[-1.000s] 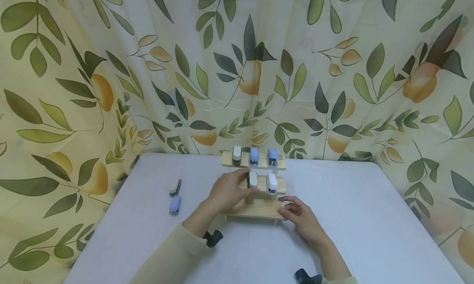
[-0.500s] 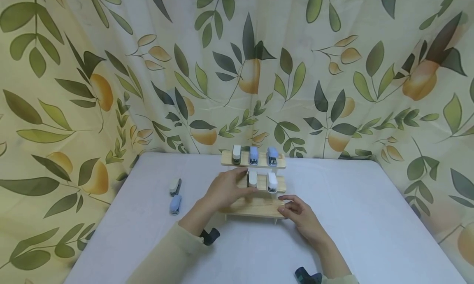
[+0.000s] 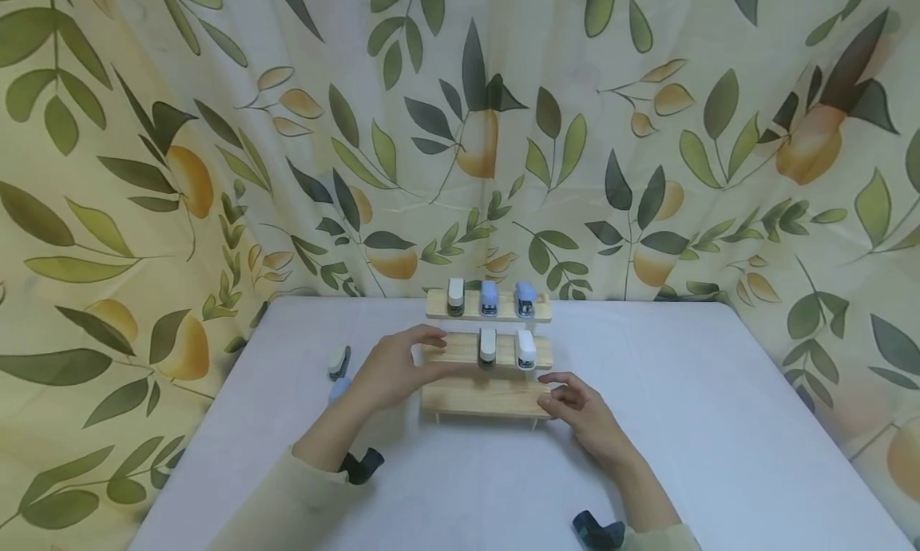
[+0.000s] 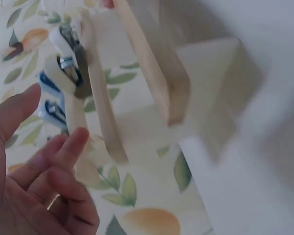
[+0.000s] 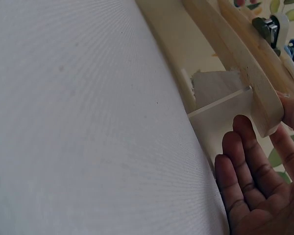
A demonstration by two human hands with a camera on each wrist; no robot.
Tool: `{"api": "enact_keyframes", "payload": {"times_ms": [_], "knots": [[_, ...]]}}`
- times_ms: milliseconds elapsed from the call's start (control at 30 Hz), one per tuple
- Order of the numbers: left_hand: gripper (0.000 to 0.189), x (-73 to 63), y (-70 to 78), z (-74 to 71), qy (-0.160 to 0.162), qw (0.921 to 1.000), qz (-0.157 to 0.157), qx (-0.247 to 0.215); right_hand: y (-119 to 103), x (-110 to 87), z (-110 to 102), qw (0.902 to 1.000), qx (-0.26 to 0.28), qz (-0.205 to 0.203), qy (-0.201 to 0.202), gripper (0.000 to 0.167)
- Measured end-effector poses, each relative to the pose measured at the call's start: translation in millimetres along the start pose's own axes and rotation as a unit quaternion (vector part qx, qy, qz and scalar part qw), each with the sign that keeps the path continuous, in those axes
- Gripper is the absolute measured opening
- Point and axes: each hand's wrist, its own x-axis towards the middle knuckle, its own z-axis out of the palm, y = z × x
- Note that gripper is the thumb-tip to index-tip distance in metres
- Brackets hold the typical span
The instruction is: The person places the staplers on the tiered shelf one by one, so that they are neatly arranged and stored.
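Observation:
A three-tier wooden rack (image 3: 481, 397) stands on the table. My left hand (image 3: 391, 369) is at its left side, fingers spread and holding nothing, near the left end of the middle tier. Beside it on that tier stand a grey-white stapler (image 3: 487, 346) and a white stapler (image 3: 526, 348). My right hand (image 3: 588, 420) grips the right end of the lowest tier. In the right wrist view its thumb lies against the board (image 5: 257, 93), the other fingers beneath and beside it. The left wrist view shows my left hand (image 4: 44, 181) apart from the boards.
On the top tier stand a white stapler (image 3: 456, 295) and two blue ones, including a blue stapler (image 3: 525, 299) at the right. Left on the white table (image 3: 719, 423) lie a grey-white stapler (image 3: 339, 362) and a blue stapler (image 3: 339, 388), partly hidden by my left hand. A patterned curtain (image 3: 460, 239) hangs behind.
My left hand has let go of the grey-white stapler on the middle tier and drawn back to the left. The right hand keeps its place at the rack's end.

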Motion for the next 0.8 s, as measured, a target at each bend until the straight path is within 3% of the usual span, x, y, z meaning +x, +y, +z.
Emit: {"api": "enact_keyframes", "payload": {"times_ms": [167, 800], "knots": [[0.047, -8.2, -14.8, -13.3, -0.005, 0.9999, -0.010, 0.007, 0.9, 0.1, -1.7, 1.0000, 0.005, -0.006, -0.005, 0.049], [0.044, -40.8, -92.9, -40.9, 0.009, 0.9957, -0.061, 0.070, 2.1, -0.7, -2.8, 0.9997, 0.018, -0.012, -0.012, 0.049]]}}
